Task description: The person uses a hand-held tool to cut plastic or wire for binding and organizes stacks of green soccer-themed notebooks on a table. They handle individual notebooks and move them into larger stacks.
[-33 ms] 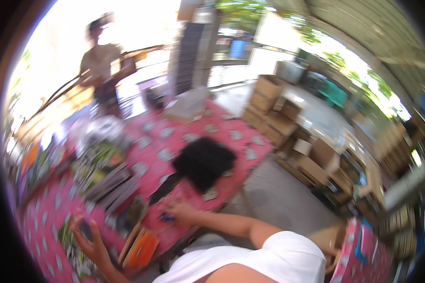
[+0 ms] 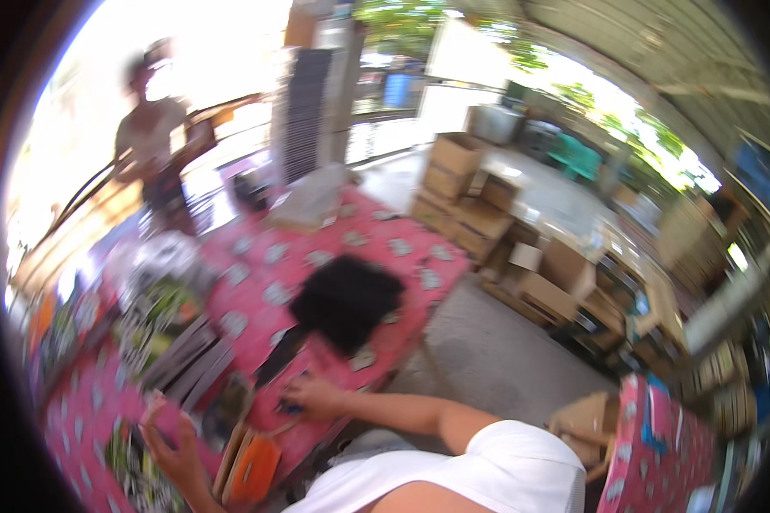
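My left hand is raised over the near left of the table, its fingers and thumb apart and nothing clear between them. Below it lies a green, black and white patterned packet. At the table's near edge, the fingers of my right hand are closed on a small blue object, too blurred to name. Just beyond that hand is a dark flat strip. It reaches toward a black, roughly square piece lying on the cloth. Between my hands stands an orange box beside a brown board-like edge.
A pink patterned cloth covers the table. Grey strips and clear plastic bags lie on its left side. Another person stands beyond it. Open cardboard boxes sit to the right, and a pink-covered piece is near me.
The view has swung slightly right, so the table, boxes and other person appear further left. Both hands keep nearly the same places over the table.
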`<state>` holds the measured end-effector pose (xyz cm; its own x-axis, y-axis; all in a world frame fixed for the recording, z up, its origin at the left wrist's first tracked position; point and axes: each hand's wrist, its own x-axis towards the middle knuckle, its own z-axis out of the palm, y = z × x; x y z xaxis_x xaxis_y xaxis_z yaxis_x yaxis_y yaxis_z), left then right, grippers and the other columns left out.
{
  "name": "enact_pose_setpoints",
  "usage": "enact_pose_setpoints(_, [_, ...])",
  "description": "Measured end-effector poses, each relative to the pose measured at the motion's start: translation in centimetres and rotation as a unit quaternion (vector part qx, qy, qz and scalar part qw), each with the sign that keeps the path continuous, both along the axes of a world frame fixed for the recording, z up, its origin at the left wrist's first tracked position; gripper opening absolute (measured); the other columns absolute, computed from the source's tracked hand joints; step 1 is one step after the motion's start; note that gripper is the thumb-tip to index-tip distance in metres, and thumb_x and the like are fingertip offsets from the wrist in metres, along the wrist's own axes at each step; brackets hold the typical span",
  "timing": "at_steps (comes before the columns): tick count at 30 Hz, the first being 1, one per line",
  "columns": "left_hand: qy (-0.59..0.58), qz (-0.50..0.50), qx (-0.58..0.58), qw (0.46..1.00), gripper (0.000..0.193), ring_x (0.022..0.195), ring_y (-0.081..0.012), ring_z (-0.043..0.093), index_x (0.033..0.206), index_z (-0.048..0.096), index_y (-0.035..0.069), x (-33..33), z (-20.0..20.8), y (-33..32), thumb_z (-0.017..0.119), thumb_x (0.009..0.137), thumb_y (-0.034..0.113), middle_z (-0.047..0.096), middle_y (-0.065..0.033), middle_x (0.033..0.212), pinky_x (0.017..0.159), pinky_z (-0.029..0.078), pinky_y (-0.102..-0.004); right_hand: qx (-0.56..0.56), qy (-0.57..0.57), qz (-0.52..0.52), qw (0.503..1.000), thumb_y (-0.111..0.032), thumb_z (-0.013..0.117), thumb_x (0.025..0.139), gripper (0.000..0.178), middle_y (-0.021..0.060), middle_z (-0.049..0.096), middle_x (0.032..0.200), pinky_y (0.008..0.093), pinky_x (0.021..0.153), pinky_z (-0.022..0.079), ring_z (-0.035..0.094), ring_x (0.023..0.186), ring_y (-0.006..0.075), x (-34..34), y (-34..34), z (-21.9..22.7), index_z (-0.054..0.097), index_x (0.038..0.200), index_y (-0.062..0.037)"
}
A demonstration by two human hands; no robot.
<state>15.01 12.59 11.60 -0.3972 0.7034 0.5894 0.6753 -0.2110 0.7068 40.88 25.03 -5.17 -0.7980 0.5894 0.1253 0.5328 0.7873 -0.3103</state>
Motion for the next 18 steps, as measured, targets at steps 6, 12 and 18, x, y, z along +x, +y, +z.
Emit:
enact_pose_setpoints(6, [0.070,-0.251,-0.220,0.940,0.032,0.109,-0.0293,0.053,0.102,0.057,0.003,7.3,-3.3,5.4,0.069,0.072,0.006,0.059,-0.0141,0.113,0.101,0.030,-0.0437,0.013,0.051,-0.179,0.982,-0.045,0.066,0.074,0.067,0.0142,0.045,0.128,0.0594,0.098,0.028,0.042,0.122,0.0342,1.6,-3.4,-0.7,0.047,0.129,-0.0136])
enact_pose_setpoints(12, [0.189,-0.276,-0.188,0.924,0.036,0.110,-0.0299,0.051,0.102,0.056,0.004,7.8,-10.7,6.9,0.071,0.070,0.011,0.058,-0.0113,0.111,0.106,0.017,-0.0543,-0.008,0.131,-0.206,0.970,-0.042,0.068,0.071,0.065,0.0152,0.045,0.126,0.0601,0.101,0.023,0.039,0.122,0.0344,1.9,-4.7,-1.7,0.050,0.125,-0.0110])
enact_pose_setpoints(18, [0.039,-0.375,-0.229,0.898,0.022,0.088,-0.0209,0.061,0.098,0.065,0.005,6.9,-8.1,7.3,0.070,0.079,0.016,0.066,-0.0113,0.093,0.081,0.047,-0.0330,-0.017,0.149,-0.191,0.970,-0.041,0.069,0.071,0.061,0.0151,0.047,0.124,0.0604,0.102,0.021,0.040,0.120,0.0341,0.9,-3.8,-1.9,0.052,0.120,-0.0081])
